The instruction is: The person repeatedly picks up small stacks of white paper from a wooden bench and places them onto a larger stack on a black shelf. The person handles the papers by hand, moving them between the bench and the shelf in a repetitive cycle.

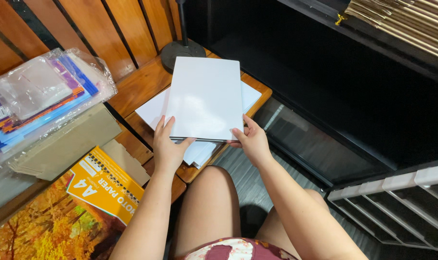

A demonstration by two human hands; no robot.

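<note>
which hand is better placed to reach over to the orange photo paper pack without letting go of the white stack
Left, probably. The left hand grips the white stack on the side where the orange photo paper pack lies. The right hand holds the far edge and could keep the stack.

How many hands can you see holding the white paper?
2. The left hand grips the white paper stack at its near left corner; the right hand grips its near right corner.

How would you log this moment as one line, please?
left hand: grips white sheet stack | right hand: grips stack | below: loose white sheets on wooden table
</note>
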